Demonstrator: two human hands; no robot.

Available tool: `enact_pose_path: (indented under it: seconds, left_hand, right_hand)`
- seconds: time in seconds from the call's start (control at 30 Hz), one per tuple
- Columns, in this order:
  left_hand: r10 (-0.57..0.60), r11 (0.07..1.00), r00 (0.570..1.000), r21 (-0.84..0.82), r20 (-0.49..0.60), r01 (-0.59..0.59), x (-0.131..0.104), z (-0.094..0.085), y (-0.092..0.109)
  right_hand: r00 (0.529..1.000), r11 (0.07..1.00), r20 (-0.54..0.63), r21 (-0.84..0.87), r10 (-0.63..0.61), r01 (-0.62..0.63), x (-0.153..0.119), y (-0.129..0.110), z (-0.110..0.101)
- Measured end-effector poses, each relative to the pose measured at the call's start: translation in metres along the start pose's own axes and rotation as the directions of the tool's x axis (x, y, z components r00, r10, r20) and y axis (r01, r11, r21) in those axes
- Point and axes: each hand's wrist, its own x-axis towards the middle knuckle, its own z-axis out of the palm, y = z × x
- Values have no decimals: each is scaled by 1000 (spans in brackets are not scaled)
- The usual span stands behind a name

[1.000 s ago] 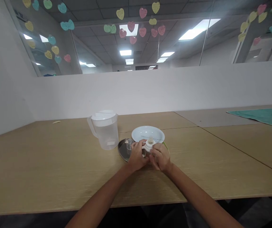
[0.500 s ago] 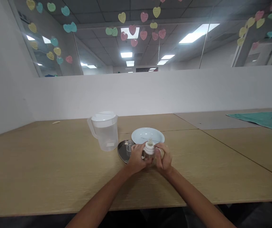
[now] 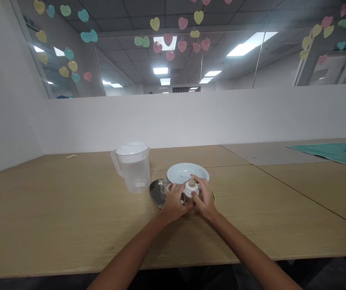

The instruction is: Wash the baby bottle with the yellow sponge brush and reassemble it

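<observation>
- A white wall (image 3: 185, 121) is running behind the scene, a long band of glass (image 3: 124, 52) topping it and ceiling lights (image 3: 250, 44) shining in the panes.
- A wood-toned surface (image 3: 70, 217) is stretching across the foreground, carrying a small group of wares near its middle.
- A teal cloth (image 3: 326, 152) is lying at far right, well apart from the hands.
- A clear jug (image 3: 135, 173) with a white lid is standing upright just beside the tray, its handle facing left.
- A white bowl (image 3: 176, 171) is resting just beyond the bottle, a thin stick showing inside.
- A round metal tray (image 3: 155, 195) is lying between jug and left hand, partly hidden by that hand.
- The left hand (image 3: 173, 201) is clasping the bottle from its left side, fingers curling about it.
- The right hand (image 3: 205, 199) is pinching the bottle's white collar (image 3: 192, 187), thumb pressing the near side, fingers reaching around by the teat.
- The bottle (image 3: 188, 198) is standing upright between both hands; its base is being hidden, so contact with the surface cannot be told.
- A clear cup (image 3: 163, 187) is standing on the tray, just beside the left hand.
- Heart-shaped notes (image 3: 183, 23) are dotting the glass.
- A pale teat (image 3: 192, 181) is pointing up from the collar.
- Something green (image 3: 213, 195), too small to name, is peeking out beside the right hand.
- A pale strip (image 3: 71, 156) is lying at far left, near the wall.
</observation>
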Motion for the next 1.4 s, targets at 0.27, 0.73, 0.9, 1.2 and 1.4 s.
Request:
enact_pose_path:
  seconds: [0.27,0.73,0.9,1.2,1.4]
  left_hand:
    - [-53,998,998,33,-29,54,-2,5,0]
    - [292,927,956,249,-7,-281,-2,-17,-13]
    - [1,970,942,229,-337,81,0,-30,-31]
    - [-376,838,916,370,-139,400,-3,-12,-53]
    - [-226,946,854,105,-469,307,3,-23,-42]
  right_hand:
    - [997,996,-10,-47,79,-80,4,2,3]
    - [996,992,-81,-112,47,-56,-2,2,7]
    - [999,988,-29,-155,21,-25,-5,5,7]
    - [999,970,-45,-245,-20,8,-8,11,11]
    - [995,970,-87,-235,42,-62,-8,9,13]
